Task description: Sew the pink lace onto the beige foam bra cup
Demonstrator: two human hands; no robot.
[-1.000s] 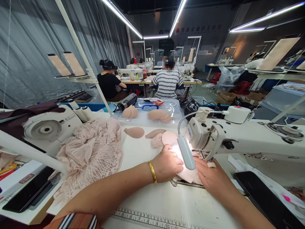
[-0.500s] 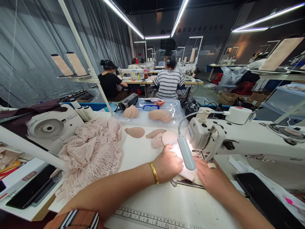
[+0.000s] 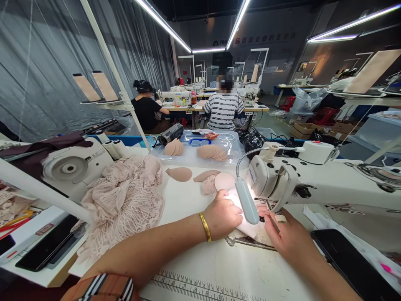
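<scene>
My left hand (image 3: 226,213), with a gold bangle at its wrist, is closed on a pale pink fabric piece (image 3: 249,230) under the sewing machine's lamp. Its fingertips are partly hidden. My right hand (image 3: 283,230) is beside the needle area, its fingers pinched together around a slim dark tool (image 3: 275,225) whose kind I cannot make out. A beige band wraps one of its fingers. The white sewing machine (image 3: 275,175) stands over the fabric. The grey gooseneck lamp (image 3: 247,202) covers part of the work. Just behind my left hand lie a round pale pad (image 3: 224,182) and lace.
A heap of pink lace (image 3: 125,196) lies to the left. Beige teardrop pads (image 3: 179,174) rest behind, with stacked pads (image 3: 213,152) on a clear plastic box (image 3: 232,140). A black phone (image 3: 347,259) is at right. A printed ruler (image 3: 194,286) runs along the front.
My right hand has gone from lying flat on the fabric to a pinch, with a slim dark tool now showing in it. My left hand stays on the fabric. The view has shifted slightly.
</scene>
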